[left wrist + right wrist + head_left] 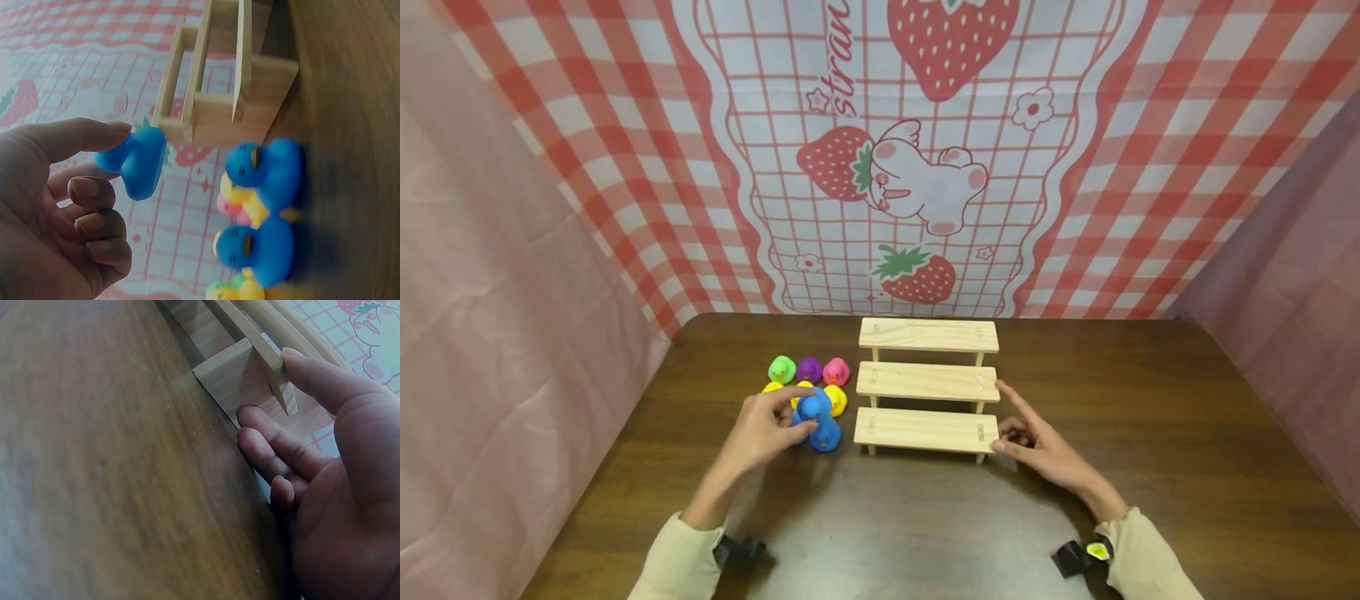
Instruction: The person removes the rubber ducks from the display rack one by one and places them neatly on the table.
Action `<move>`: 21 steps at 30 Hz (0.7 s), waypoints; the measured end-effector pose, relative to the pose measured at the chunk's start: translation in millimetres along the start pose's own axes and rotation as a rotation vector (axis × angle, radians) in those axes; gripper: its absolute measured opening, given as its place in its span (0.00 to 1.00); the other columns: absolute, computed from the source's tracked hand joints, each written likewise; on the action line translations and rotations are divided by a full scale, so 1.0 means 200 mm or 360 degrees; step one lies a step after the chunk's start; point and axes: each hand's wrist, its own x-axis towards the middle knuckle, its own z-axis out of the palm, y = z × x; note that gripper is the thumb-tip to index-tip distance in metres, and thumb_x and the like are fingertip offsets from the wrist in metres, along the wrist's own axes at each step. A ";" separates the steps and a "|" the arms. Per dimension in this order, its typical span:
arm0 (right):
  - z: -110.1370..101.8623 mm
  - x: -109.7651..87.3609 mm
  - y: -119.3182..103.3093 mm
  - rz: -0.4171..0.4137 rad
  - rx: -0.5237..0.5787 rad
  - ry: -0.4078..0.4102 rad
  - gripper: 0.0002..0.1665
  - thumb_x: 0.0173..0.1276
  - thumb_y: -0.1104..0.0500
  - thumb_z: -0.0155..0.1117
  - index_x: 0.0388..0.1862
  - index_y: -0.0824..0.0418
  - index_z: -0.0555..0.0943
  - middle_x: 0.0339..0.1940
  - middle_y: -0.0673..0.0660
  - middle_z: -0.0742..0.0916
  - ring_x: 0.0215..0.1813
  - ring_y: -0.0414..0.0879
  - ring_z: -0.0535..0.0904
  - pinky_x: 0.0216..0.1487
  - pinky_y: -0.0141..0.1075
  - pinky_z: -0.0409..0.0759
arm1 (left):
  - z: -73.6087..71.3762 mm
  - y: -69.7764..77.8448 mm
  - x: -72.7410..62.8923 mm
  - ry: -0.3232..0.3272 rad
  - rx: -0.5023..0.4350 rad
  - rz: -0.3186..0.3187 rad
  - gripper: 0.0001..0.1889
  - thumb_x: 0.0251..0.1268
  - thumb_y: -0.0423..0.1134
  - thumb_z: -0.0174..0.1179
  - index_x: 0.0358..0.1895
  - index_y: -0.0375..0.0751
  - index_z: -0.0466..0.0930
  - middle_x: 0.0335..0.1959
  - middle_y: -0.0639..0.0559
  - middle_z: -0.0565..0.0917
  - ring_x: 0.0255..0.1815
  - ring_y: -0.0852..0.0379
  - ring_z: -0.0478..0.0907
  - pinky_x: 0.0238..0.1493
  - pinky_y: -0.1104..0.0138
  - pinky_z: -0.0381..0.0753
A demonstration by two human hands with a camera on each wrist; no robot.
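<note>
My left hand [763, 427] pinches a blue rubber duck [145, 162] between thumb and fingers, held above the table at the left. Two more blue ducks [279, 175] stand just below it; in the head view one shows only partly beside the fingers. At the right end of a three-step wooden display stand [925, 429] is my right hand [1051, 450]. Its thumb touches the lowest step, and the index finger reaches to the end of the middle step. In the right wrist view the other fingers [269, 434] lie loosely bent beside the stand's side panel.
Behind the blue ducks stand yellow ducks [836, 401], partly covered by the left hand. Farther back are a green duck [782, 369], a purple duck [808, 370] and a pink duck [837, 372]. A strawberry-print cloth [917, 192] hangs behind the brown table [1150, 433].
</note>
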 end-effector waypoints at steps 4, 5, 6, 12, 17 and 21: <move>0.00 0.00 -0.01 0.0017 0.0002 0.0005 0.52 0.69 0.67 0.63 0.83 0.59 0.44 0.35 0.53 0.86 0.38 0.33 0.78 0.34 0.32 0.75 | -0.05 -0.04 -0.01 0.0018 0.0005 -0.0030 0.17 0.51 0.30 0.74 0.47 0.34 0.86 0.16 0.57 0.67 0.17 0.70 0.61 0.21 0.74 0.61; 0.00 0.00 -0.01 0.0020 0.0000 0.0002 0.52 0.69 0.67 0.63 0.83 0.58 0.44 0.35 0.53 0.86 0.38 0.33 0.78 0.34 0.32 0.75 | -0.06 -0.05 -0.02 0.0019 -0.0005 -0.0043 0.17 0.51 0.29 0.74 0.47 0.34 0.86 0.16 0.56 0.67 0.17 0.70 0.61 0.21 0.74 0.61; 0.00 0.00 -0.01 0.0022 0.0001 -0.0001 0.52 0.69 0.67 0.63 0.83 0.58 0.44 0.35 0.53 0.86 0.38 0.33 0.78 0.34 0.32 0.75 | -0.08 -0.06 -0.02 0.0023 -0.0007 -0.0053 0.17 0.50 0.29 0.74 0.47 0.34 0.86 0.15 0.55 0.67 0.16 0.70 0.61 0.21 0.74 0.61; 0.00 0.00 -0.01 0.0025 0.0003 -0.0007 0.52 0.69 0.67 0.63 0.83 0.59 0.44 0.36 0.54 0.87 0.38 0.33 0.79 0.33 0.32 0.75 | -0.14 -0.12 -0.05 0.0028 -0.0030 -0.0097 0.17 0.52 0.29 0.73 0.48 0.33 0.85 0.16 0.52 0.69 0.17 0.68 0.63 0.20 0.73 0.63; 0.00 0.00 -0.01 0.0029 0.0004 -0.0001 0.52 0.69 0.67 0.63 0.83 0.59 0.44 0.36 0.54 0.87 0.38 0.33 0.78 0.33 0.32 0.75 | -0.18 -0.17 -0.06 0.0008 -0.0068 -0.0164 0.18 0.53 0.29 0.73 0.50 0.33 0.85 0.17 0.52 0.70 0.18 0.68 0.64 0.20 0.72 0.64; 0.00 0.00 -0.01 0.0029 0.0016 -0.0005 0.52 0.70 0.67 0.63 0.83 0.58 0.44 0.36 0.55 0.86 0.37 0.33 0.79 0.33 0.32 0.75 | -0.20 -0.21 -0.07 -0.0010 -0.0074 -0.0212 0.19 0.53 0.29 0.72 0.51 0.32 0.84 0.18 0.53 0.70 0.18 0.68 0.64 0.20 0.73 0.64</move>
